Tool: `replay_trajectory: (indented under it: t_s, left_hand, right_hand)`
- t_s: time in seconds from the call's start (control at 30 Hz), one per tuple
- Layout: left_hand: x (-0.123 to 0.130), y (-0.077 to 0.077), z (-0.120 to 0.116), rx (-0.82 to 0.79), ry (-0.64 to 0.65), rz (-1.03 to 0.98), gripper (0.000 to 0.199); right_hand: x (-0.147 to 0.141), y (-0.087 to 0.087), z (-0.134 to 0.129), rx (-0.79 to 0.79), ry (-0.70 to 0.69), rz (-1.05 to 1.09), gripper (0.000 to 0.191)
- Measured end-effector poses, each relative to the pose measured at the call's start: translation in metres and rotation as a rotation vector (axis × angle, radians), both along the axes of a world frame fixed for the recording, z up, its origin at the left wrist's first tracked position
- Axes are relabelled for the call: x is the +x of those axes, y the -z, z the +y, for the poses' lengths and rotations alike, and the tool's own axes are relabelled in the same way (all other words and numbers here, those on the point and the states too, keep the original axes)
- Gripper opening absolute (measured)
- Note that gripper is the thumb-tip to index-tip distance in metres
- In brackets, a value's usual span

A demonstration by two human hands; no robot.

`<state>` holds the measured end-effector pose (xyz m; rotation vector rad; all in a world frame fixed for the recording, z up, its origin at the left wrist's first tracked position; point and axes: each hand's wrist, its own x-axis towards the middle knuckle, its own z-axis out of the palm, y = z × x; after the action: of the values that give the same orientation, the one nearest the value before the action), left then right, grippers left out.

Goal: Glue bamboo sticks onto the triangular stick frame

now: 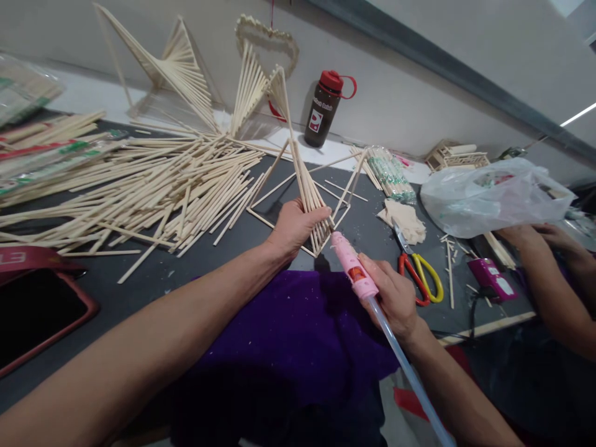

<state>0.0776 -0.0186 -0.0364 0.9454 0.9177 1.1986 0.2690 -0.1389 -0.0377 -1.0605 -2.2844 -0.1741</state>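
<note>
My left hand [294,228] is closed around the near part of a chopstick framework [305,177], its thumb lying across a fan of wooden sticks. Thin square-cornered stick frames spread out to both sides of that fan. In my right hand [393,292] is a pink glue gun [350,266], with a long clear glue stick [405,366] trailing from its back end. The gun's nozzle meets the lower right edge of the fan, close to my left thumb. Whether glue is coming out is too small to tell.
Loose chopsticks [153,192] cover the left of the table, near a phone [41,316]. Behind stand a finished stick model [172,68] and a dark bottle [322,112]. Scissors [414,267], a purple plug box [491,279], a plastic bag [493,195] and another person's arms [549,273] are on the right.
</note>
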Motion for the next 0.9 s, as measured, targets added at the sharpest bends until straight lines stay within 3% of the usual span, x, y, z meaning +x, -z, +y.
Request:
replay_trajectory:
  t_s: [0.2,0.3,0.37,0.47,0.57,0.63,0.77,0.9]
  left_hand:
    - [0.0,-0.001,-0.002,-0.014,0.008,-0.025,0.019]
    - [-0.001,-0.002,-0.001,-0.023,0.007,-0.01,0.018]
    - [-0.001,-0.003,-0.001,-0.026,0.005,0.0,0.018]
    - [-0.001,-0.003,0.0,-0.024,-0.006,0.007,0.019]
    - [-0.001,-0.004,0.0,-0.027,-0.022,0.018,0.02]
    - [0.0,-0.005,0.0,-0.036,-0.036,0.026,0.021]
    - [-0.001,-0.007,0.001,-0.042,-0.055,0.048,0.023]
    - [-0.001,-0.01,0.001,-0.062,-0.029,0.05,0.023]
  right_hand:
    - [0.001,-0.001,0.001,-0.022,0.04,0.022,0.057]
    - [0.005,-0.003,-0.007,-0.057,0.138,0.092,0.048]
    - [0.009,-0.006,-0.013,-0.113,0.237,0.249,0.034]
    - [0.014,-0.015,-0.012,-0.25,0.373,0.65,0.021]
    - [0.021,-0.03,0.003,-0.307,0.413,1.07,0.015]
    - [0.029,-0.041,0.018,-0.302,0.394,1.236,0.017]
    - [0.058,-0.058,0.049,-0.271,0.355,1.357,0.024]
    - [0.09,-0.054,0.072,-0.342,0.389,1.425,0.028]
